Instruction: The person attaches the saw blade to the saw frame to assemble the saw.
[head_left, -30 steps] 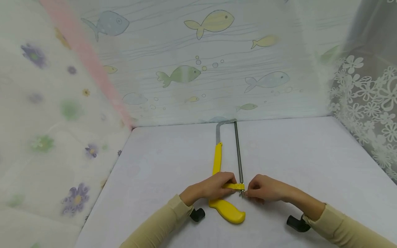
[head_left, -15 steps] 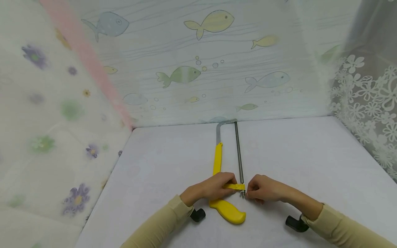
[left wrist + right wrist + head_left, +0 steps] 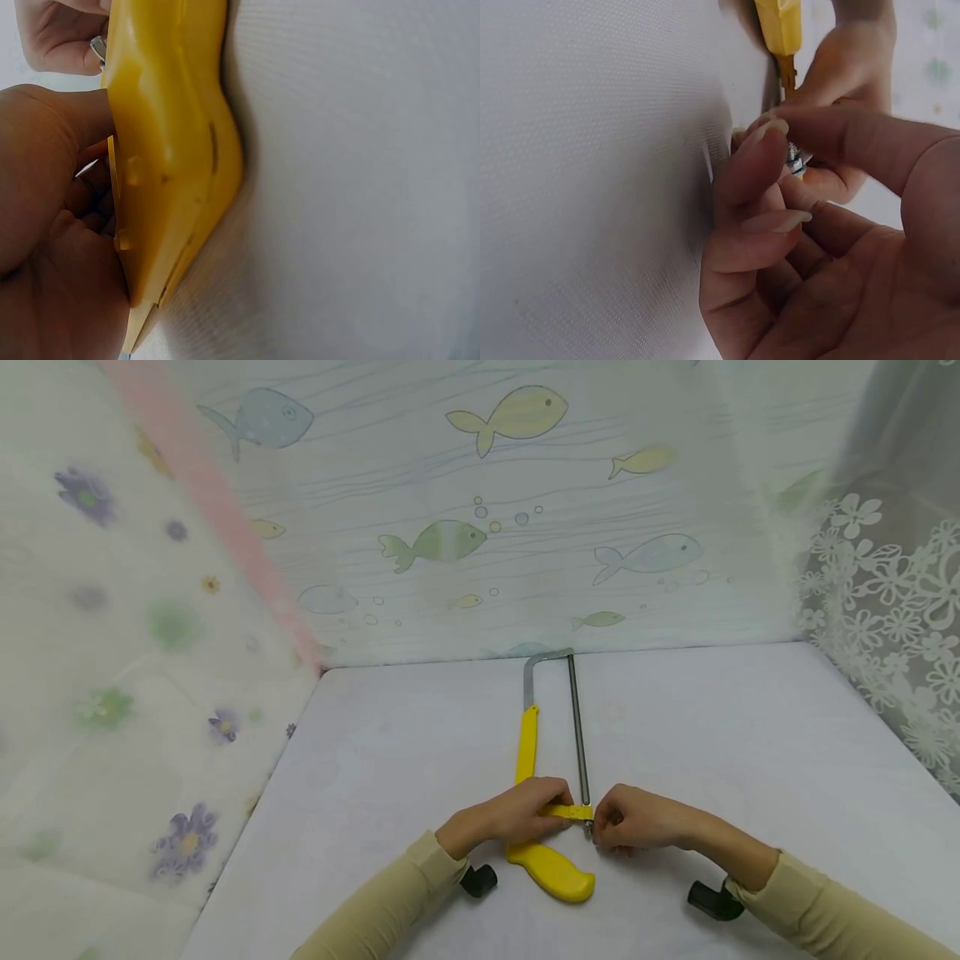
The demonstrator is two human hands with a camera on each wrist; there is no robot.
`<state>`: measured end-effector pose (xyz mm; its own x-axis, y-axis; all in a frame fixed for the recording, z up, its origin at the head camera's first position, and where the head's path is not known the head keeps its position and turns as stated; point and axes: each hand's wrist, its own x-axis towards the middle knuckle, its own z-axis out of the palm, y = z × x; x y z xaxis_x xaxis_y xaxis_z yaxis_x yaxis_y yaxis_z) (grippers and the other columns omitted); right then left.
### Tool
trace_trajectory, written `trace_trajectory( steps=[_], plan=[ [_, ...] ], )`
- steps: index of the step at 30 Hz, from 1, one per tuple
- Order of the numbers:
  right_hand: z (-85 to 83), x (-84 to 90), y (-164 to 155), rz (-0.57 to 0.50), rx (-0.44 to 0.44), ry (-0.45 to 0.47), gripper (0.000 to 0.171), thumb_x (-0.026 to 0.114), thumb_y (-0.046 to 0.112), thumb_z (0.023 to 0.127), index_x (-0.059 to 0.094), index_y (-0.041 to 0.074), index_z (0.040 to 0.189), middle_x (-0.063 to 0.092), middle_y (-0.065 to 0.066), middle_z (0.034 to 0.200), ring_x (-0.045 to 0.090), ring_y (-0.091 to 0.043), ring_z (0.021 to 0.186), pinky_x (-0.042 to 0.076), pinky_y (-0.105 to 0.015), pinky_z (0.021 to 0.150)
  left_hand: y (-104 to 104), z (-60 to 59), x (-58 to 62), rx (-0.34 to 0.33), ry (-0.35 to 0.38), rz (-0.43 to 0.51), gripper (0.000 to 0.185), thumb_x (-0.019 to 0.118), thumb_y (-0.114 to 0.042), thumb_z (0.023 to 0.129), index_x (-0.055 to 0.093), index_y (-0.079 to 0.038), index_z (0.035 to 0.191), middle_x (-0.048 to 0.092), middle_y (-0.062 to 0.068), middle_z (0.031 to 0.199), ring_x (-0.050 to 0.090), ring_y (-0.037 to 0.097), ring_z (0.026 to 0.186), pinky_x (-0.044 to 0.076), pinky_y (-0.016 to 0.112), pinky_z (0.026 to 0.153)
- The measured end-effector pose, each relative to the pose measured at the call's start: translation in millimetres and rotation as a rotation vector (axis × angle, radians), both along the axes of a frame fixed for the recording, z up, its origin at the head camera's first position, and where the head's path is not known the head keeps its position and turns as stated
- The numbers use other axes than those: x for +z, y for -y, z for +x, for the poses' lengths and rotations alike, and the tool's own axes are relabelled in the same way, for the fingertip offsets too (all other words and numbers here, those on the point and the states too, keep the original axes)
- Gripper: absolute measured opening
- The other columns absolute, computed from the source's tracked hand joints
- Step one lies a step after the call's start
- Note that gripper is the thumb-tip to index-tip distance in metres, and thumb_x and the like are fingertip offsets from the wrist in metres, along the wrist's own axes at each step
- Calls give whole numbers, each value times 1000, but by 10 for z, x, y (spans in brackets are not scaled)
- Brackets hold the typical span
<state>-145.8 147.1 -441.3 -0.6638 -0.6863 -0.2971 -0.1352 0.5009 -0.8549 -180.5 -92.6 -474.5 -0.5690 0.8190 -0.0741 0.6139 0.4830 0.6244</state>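
White table [image 3: 750, 735], fish-print backdrop [image 3: 465, 485], lace curtain [image 3: 892, 610]

The head camera is looking forward and down from above at the white cloth-covered desk [image 3: 750, 760], taking in both hands from some way off. The 2 wrist cameras are sitting very close, low along the desk surface. All 3 views are sharing the yellow plastic-handled hacksaw [image 3: 551, 868] [image 3: 169, 150] [image 3: 780, 26] and the small metal screw fitting [image 3: 587, 829] [image 3: 795, 159] at its end.
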Motion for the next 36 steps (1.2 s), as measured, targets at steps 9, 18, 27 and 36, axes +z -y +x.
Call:
trace_trajectory(
  steps=[9,18,27,36],
  plan=[
    [-9,-18,24,44,-43,24,33,68,29,98,72,3,77,58,1,62,48,-12,54,39,-24,51,-3,-10,-4,6,19,-5,13,66,-16,102,61,-11,112,63,-7,105,53,2,89,46,15,84],
    [-15,-15,-19,64,-50,-30,31,68,25,98,72,5,75,57,1,60,47,-11,54,36,-23,52,-8,-14,-6,7,11,0,13,66,-17,102,61,-12,112,64,-7,106,54,2,89,46,15,85],
    [-4,-49,-44,56,-34,-94,23,68,17,96,70,6,76,57,2,62,49,-11,54,38,-23,52,1,-8,-13,14,19,-4,13,66,-18,102,61,-12,112,64,-7,105,53,2,88,46,15,84],
    [-15,-35,-3,3,1,-68,15,68,12,94,73,5,82,60,2,66,51,-11,56,42,-22,53,1,-18,-16,3,3,0,13,65,-18,102,61,-11,112,63,-7,104,53,2,88,46,15,83]
  ],
)
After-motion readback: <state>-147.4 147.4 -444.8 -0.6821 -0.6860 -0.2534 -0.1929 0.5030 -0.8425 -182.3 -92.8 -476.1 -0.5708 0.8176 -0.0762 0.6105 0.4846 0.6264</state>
